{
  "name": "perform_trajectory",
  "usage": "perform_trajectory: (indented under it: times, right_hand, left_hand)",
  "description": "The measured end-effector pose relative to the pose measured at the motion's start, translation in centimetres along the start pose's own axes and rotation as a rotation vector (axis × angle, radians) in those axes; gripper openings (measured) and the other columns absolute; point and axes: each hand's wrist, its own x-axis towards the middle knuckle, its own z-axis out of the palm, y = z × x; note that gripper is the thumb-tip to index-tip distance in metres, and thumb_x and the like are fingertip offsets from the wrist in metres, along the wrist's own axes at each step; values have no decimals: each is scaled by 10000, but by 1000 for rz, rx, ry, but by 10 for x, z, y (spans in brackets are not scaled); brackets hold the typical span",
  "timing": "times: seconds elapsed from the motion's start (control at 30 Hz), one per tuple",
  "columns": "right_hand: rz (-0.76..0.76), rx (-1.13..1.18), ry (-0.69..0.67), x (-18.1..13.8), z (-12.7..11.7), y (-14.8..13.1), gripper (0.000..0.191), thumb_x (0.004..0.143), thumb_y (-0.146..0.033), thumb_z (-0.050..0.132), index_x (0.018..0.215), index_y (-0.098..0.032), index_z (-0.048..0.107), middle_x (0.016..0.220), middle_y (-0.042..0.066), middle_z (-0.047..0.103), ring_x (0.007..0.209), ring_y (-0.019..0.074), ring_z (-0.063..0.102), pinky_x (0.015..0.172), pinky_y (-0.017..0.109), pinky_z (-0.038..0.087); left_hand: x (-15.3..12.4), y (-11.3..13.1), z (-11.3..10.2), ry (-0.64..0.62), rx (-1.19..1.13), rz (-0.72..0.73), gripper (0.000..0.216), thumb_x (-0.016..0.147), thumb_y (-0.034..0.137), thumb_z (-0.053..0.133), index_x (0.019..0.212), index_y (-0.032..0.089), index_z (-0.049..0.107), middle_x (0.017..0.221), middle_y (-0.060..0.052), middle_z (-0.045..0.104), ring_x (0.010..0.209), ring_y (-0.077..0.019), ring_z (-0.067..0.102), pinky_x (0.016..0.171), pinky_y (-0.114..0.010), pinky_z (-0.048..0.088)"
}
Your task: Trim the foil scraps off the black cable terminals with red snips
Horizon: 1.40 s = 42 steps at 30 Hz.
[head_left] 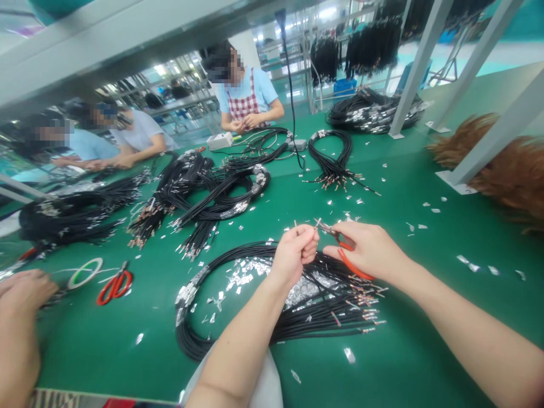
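My left hand (295,252) is closed, pinching the end of a thin black cable, with a pale stripped tip showing above the fingers. In my right hand (368,243) is a pair of red-handled cutters (355,266). Their metal jaws meet the cable end beside my left fingertips; whether they are closed on it I cannot tell. Below both hands lies a looped bundle of black cables (187,331), wrapped with silver foil at the left. Its loose ends, with coppery and pale tips, fan out to the right. Silver foil scraps (250,273) lie inside the loop.
More black cable bundles (229,195) lie farther back on the green table (140,340). Red-handled scissors (114,286) and a tape roll (85,273) are at left, near another person's hand (25,289). Metal posts (493,130) rise at right by a brown bristly heap (497,164). Co-workers sit opposite.
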Motion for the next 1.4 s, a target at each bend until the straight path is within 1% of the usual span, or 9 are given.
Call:
perform_trajectory:
  times: [0.3, 0.53, 0.67, 0.73, 0.87, 0.97, 1.03, 1.27, 1.4]
  right_hand:
    - [28, -53, -41, 2, -5, -6, 336, 779, -500, 579, 940, -216, 656, 705, 32, 635, 594, 159, 547, 542, 246, 342]
    - [15, 129, -66, 2, -4, 0, 318, 783, -513, 565, 790, -206, 649, 559, -11, 565, 503, 125, 466, 500, 238, 306]
    - [61, 192, -18, -3, 5, 15, 260, 765, -456, 600, 784, -202, 654, 544, -20, 570, 497, 122, 477, 493, 240, 343]
    - [51, 228, 98, -3, 5, 17, 202, 767, -391, 610, 818, -197, 639, 606, -7, 600, 536, 130, 504, 525, 252, 395]
    - [-282, 220, 343, 3, -5, 5, 143, 826, -159, 489, 903, -193, 604, 811, 51, 648, 746, 165, 558, 697, 305, 469]
    - [-587, -23, 346, 11, -13, -8, 237, 859, -76, 395, 885, -168, 612, 798, 71, 651, 797, 183, 537, 721, 319, 457]
    - [-692, -211, 329, 12, -15, -12, 236, 883, -87, 395, 866, -149, 621, 724, 65, 635, 732, 182, 518, 668, 310, 434]
    - [-731, -491, 170, -1, -21, -16, 247, 856, -46, 398, 752, -157, 593, 601, 31, 558, 574, 150, 475, 562, 298, 342]
    - [-720, -575, 72, -9, -22, -22, 233, 805, -4, 402, 740, -157, 565, 600, 48, 571, 545, 158, 498, 538, 310, 324]
  left_hand:
    - [-2, -2, 3, 87, 88, 71, 295, 691, 382, 686, 644, 137, 529, 469, 77, 302, 407, -23, 220, 393, -179, 119]
    - [-6, -2, 5, 134, 126, 157, 278, 713, 377, 675, 649, 136, 553, 466, 74, 293, 420, -27, 226, 403, -184, 131]
    - [-5, 7, 2, 93, 12, 95, 296, 685, 368, 695, 620, 145, 512, 460, 78, 280, 406, -28, 220, 386, -175, 126]
    - [-4, 10, 1, 70, -2, 38, 301, 666, 364, 708, 621, 143, 508, 457, 82, 281, 396, -23, 214, 378, -171, 117]
    - [-4, 6, 2, 39, 31, -46, 295, 652, 343, 715, 619, 138, 505, 454, 84, 291, 383, -14, 204, 377, -171, 92]
    - [-5, 2, 5, 39, 60, -51, 318, 648, 333, 713, 583, 145, 464, 451, 82, 303, 380, -15, 217, 386, -180, 98]
    - [-6, -1, 7, 39, 89, -56, 332, 639, 347, 714, 573, 148, 456, 451, 80, 309, 383, -18, 227, 393, -190, 110]
    - [-3, -13, 4, -6, 364, 44, 259, 634, 316, 690, 568, 124, 529, 508, 41, 410, 498, -55, 323, 484, -209, 216]
    - [0, -20, 0, -39, 428, 6, 167, 630, 241, 627, 571, 132, 515, 515, 45, 409, 513, -63, 315, 499, -212, 223]
